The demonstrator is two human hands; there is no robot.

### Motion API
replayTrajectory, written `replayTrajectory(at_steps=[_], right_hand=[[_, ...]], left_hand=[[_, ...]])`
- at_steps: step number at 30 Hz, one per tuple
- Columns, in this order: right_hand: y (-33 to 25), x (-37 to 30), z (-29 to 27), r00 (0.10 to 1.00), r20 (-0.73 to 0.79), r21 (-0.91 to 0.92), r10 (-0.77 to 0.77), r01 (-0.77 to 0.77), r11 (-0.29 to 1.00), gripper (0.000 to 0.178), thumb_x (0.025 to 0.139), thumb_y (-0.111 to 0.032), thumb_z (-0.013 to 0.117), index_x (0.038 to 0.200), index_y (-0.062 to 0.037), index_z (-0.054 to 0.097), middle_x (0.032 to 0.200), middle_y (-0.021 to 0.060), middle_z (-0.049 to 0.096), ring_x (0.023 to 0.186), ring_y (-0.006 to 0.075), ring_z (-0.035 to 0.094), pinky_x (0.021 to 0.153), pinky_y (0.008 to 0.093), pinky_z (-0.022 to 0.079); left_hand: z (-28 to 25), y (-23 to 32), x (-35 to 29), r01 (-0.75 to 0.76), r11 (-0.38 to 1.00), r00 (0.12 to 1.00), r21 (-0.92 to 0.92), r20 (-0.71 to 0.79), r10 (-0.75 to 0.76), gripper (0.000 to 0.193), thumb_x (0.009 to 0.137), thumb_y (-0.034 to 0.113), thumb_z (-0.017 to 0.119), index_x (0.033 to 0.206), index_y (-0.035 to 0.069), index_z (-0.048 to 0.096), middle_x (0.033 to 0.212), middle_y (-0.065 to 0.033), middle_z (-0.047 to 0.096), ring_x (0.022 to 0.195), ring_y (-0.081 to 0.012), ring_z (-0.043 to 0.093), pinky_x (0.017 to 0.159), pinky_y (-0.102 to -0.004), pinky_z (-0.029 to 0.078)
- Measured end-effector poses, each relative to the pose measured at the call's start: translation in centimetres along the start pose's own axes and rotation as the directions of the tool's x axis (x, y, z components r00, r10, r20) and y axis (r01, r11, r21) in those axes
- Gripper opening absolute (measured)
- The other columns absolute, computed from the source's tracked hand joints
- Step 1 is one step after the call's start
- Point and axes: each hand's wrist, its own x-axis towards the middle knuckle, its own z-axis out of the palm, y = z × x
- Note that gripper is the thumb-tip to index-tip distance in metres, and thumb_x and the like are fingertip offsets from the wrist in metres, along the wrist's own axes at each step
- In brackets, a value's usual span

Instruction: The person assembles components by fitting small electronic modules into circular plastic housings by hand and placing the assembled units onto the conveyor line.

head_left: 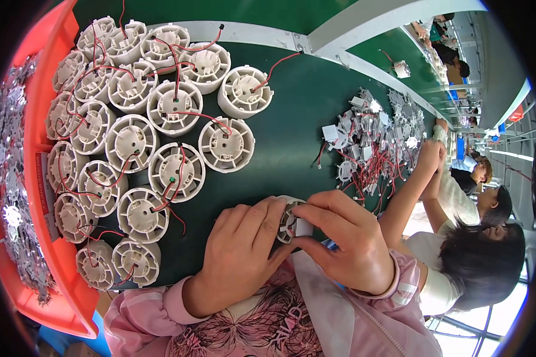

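Observation:
At the table's near edge, my left hand [238, 256] wraps its fingers round a white round plastic housing [284, 226], hiding much of it. Thumb and fingers of my right hand [351, 244] pinch a small white square block [304, 227] at the housing's right side. Whether the block is fixed to the housing cannot be seen. Several similar white spoked housings [176, 172] stand in a cluster to the left, most with thin red and black wires ending in small plugs. A single housing [245, 92] sits at the cluster's far right.
Along the left stands a red bin [71, 262] full of flat silvery parts [18, 196]. Right of centre lies a heap of small parts with red wires [369, 143] on the green table [292, 149]. A grey metal frame [339, 35] crosses the back. Co-workers sit close on the right, one person's forearm [414, 184] near the heap.

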Motion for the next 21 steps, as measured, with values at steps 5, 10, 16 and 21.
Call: replayTrajectory(at_steps=[5, 10, 16, 21], right_hand=[[-0.8, -0.3, 0.6, 0.998, -0.03, -0.006, 0.058, -0.058, 0.998, 0.045, 0.058, 0.005, 0.077, 0.101, 0.0017, 0.063, 0.094, 0.0135, 0.058, 0.074, 0.0245, 0.059, 0.063, 0.0303, 0.049], [0.6, 0.2, 0.5, 1.0, -0.017, -0.022, -0.011, 0.01, 1.0, 0.045, 0.059, 0.005, 0.076, 0.102, 0.0018, 0.063, 0.097, 0.0142, 0.057, 0.074, 0.0241, 0.059, 0.062, 0.0292, 0.049], [2.6, -0.3, 0.2, 0.995, 0.036, 0.052, -0.094, 0.092, 0.994, 0.045, 0.063, 0.006, 0.076, 0.106, 0.0027, 0.062, 0.108, 0.0135, 0.056, 0.075, 0.0187, 0.058, 0.061, 0.0255, 0.047], [3.4, -0.9, 0.6, 0.911, 0.122, 0.733, 0.395, -0.351, 0.582, 0.045, 0.071, 0.007, 0.072, 0.114, 0.0044, 0.059, 0.119, 0.013, 0.053, 0.081, 0.0132, 0.058, 0.062, 0.0226, 0.047]], left_hand=[[0.2, 0.1, -0.3, 0.023, 1.0, 1.0, 0.004, -0.014, -0.023, 0.067, 0.059, 0.016, 0.08, 0.118, -0.003, 0.054, 0.103, -0.0156, 0.06, 0.081, -0.0308, 0.058, 0.072, -0.0386, 0.047], [0.7, -0.2, 0.3, 0.024, 0.999, 0.999, -0.032, -0.031, -0.025, 0.065, 0.06, 0.015, 0.079, 0.117, -0.004, 0.054, 0.102, -0.0165, 0.059, 0.082, -0.0309, 0.058, 0.072, -0.0389, 0.047], [0.5, -0.2, 0.0, 0.023, 0.999, 0.999, -0.026, -0.03, -0.024, 0.063, 0.064, 0.016, 0.077, 0.116, -0.007, 0.053, 0.1, -0.0178, 0.057, 0.082, -0.0307, 0.058, 0.07, -0.0386, 0.047], [0.6, -0.2, -0.1, 0.014, 0.999, 0.999, -0.046, -0.04, -0.016, 0.063, 0.064, 0.016, 0.077, 0.117, -0.006, 0.053, 0.101, -0.0174, 0.057, 0.083, -0.0308, 0.058, 0.071, -0.0387, 0.047]])
